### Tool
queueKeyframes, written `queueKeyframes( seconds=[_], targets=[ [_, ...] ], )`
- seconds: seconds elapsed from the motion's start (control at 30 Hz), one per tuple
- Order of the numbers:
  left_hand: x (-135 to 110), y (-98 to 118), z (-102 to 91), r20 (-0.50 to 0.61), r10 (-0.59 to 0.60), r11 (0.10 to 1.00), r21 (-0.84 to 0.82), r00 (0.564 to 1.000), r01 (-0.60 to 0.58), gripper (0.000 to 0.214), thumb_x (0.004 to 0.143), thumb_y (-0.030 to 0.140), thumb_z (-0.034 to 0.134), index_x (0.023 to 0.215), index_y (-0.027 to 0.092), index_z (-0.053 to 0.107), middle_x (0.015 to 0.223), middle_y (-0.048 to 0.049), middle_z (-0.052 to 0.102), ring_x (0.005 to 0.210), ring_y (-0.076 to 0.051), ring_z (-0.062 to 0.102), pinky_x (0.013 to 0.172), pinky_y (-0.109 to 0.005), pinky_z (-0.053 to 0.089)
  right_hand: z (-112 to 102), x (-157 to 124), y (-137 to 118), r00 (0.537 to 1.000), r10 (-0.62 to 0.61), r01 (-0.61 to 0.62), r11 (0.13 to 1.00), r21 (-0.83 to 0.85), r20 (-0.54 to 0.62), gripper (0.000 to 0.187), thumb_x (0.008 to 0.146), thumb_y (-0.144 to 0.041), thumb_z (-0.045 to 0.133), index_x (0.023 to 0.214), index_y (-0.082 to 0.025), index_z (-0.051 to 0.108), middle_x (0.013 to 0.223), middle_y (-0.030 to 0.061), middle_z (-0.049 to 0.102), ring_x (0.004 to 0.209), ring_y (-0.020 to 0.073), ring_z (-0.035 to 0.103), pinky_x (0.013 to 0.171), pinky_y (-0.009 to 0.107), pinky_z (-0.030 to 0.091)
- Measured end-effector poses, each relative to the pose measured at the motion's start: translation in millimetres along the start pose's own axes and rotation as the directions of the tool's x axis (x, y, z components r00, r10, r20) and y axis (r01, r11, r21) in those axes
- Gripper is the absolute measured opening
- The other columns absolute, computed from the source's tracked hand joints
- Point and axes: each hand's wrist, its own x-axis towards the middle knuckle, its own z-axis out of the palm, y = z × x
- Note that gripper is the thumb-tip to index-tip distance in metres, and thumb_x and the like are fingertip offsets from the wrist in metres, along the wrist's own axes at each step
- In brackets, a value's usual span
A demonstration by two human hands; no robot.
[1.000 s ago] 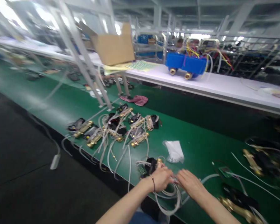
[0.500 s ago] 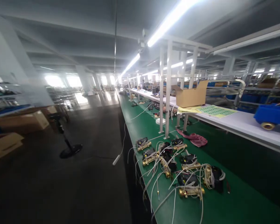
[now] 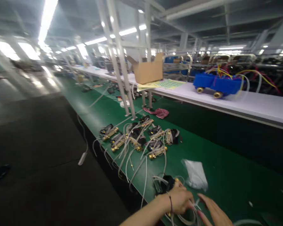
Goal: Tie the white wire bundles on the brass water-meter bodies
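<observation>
At the bottom edge, my left hand (image 3: 180, 200) is closed around a bundle of white cables (image 3: 187, 216) beside a black-and-brass device (image 3: 166, 184) on the green conveyor table (image 3: 217, 175). My right hand (image 3: 213, 213) lies just to its right, fingers extended and touching the same cables; whether it grips them is unclear. A thin band circles my left wrist.
Several black-and-brass devices with white leads (image 3: 138, 139) lie in a group farther along the table. A clear plastic bag (image 3: 195, 174) lies near my hands. A pink rag (image 3: 159, 112), a cardboard box (image 3: 147, 71) and a blue bin (image 3: 218, 83) sit beyond, on and under a white shelf (image 3: 250, 105).
The view swung up and left toward the hall, losing my hands, then dropped back. Both hands are again at the cables, now lower in the picture.
</observation>
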Motion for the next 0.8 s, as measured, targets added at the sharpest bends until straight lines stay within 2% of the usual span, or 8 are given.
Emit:
queueKeyframes(
  seconds=[0.07, 0.2, 0.3, 0.4, 0.5, 0.6, 0.7, 0.8],
  targets=[
    [3, 4, 3.2, 0.032, -0.055, 0.998, -0.008, 0.998, 0.055, 0.01, 0.079, 0.028, 0.049, 0.084, 0.023, 0.056, 0.076, -0.002, 0.061, 0.08, -0.019, 0.055, 0.084, -0.043, 0.031, -8, -12, 0, 0.998, 0.0, 0.0, 1.0, -0.001, 0.062, 0.032, 0.082, -0.037, 0.041, 0.109, -0.027, 0.053, 0.103, 0.0098, 0.061, 0.099, 0.0247, 0.056, 0.085, 0.041, 0.047],
    [11, 3, 1.4, 0.046, -0.005, 1.0, -0.02, 0.999, 0.005, 0.009, 0.08, 0.025, 0.047, 0.086, 0.022, 0.054, 0.082, -0.0009, 0.06, 0.086, -0.017, 0.052, 0.089, -0.037, 0.027, -14, -8, -7, 0.983, 0.119, -0.131, 0.989, 0.075, 0.138, 0.028, 0.086, -0.035, 0.038, 0.073, -0.018, 0.057, 0.073, 0.0072, 0.06, 0.074, 0.0197, 0.056, 0.071, 0.034, 0.046],
    [14, 2, 2.8, 0.057, 0.023, 1.0, -0.01, 0.998, -0.023, 0.01, 0.081, 0.023, 0.046, 0.087, 0.022, 0.054, 0.085, -0.0008, 0.061, 0.088, -0.016, 0.051, 0.091, -0.037, 0.026, -6, 0, -17, 0.877, 0.401, -0.472, 0.818, 0.328, 0.265, 0.037, 0.087, -0.03, 0.03, 0.059, -0.016, 0.051, 0.05, 0.0002, 0.051, 0.046, 0.0112, 0.048, 0.05, 0.022, 0.041],
    [15, 1, 6.3, 0.058, 0.029, 0.999, -0.023, 0.998, -0.028, 0.01, 0.082, 0.023, 0.045, 0.087, 0.022, 0.054, 0.087, -0.0001, 0.061, 0.089, -0.016, 0.052, 0.091, -0.037, 0.025, 1, -2, -21, 0.796, 0.51, -0.605, 0.69, 0.396, 0.327, 0.042, 0.088, -0.029, 0.026, 0.061, -0.014, 0.054, 0.044, -0.0019, 0.048, 0.037, 0.0096, 0.042, 0.043, 0.021, 0.036],
    [17, 1, 7.5, 0.049, 0.028, 0.998, -0.057, 0.998, -0.025, 0.011, 0.083, 0.022, 0.043, 0.088, 0.022, 0.053, 0.09, 0.0008, 0.061, 0.091, -0.015, 0.051, 0.091, -0.036, 0.026, -8, -11, -17, 0.899, 0.421, -0.437, 0.847, 0.302, 0.121, 0.029, 0.086, -0.035, 0.04, 0.094, -0.013, 0.056, 0.07, 0.0039, 0.06, 0.061, 0.0139, 0.055, 0.061, 0.026, 0.042],
    [20, 2, 6.8, 0.079, 0.017, 0.998, -0.059, 0.997, -0.012, 0.011, 0.083, 0.024, 0.043, 0.085, 0.022, 0.054, 0.088, 0.0006, 0.062, 0.09, -0.016, 0.051, 0.089, -0.036, 0.027, -22, -19, -11, 0.996, 0.084, -0.084, 0.995, 0.053, 0.014, 0.035, 0.086, -0.037, 0.045, 0.113, -0.015, 0.046, 0.099, 0.0104, 0.058, 0.088, 0.0185, 0.054, 0.077, 0.031, 0.041],
    [22, 3, 6.7, 0.102, 0.008, 0.998, -0.065, 0.995, -0.001, 0.012, 0.084, 0.025, 0.042, 0.084, 0.022, 0.054, 0.09, 0.0004, 0.062, 0.091, -0.016, 0.051, 0.089, -0.036, 0.028, -28, -19, -4, 0.993, -0.077, 0.085, 0.992, -0.089, 0.092, 0.029, 0.089, -0.037, 0.04, 0.101, -0.015, 0.053, 0.09, 0.0097, 0.059, 0.087, 0.0189, 0.054, 0.076, 0.031, 0.041],
    [23, 5, 8.6, 0.097, 0.002, 0.998, -0.066, 0.995, 0.004, 0.013, 0.084, 0.027, 0.042, 0.087, 0.022, 0.054, 0.092, 0.0002, 0.062, 0.091, -0.016, 0.051, 0.09, -0.037, 0.028, -24, -16, -1, 0.992, -0.052, 0.068, 0.988, -0.141, 0.114, 0.032, 0.091, -0.036, 0.034, 0.086, -0.015, 0.057, 0.079, 0.0083, 0.059, 0.079, 0.0178, 0.055, 0.072, 0.029, 0.039]
  ],
)
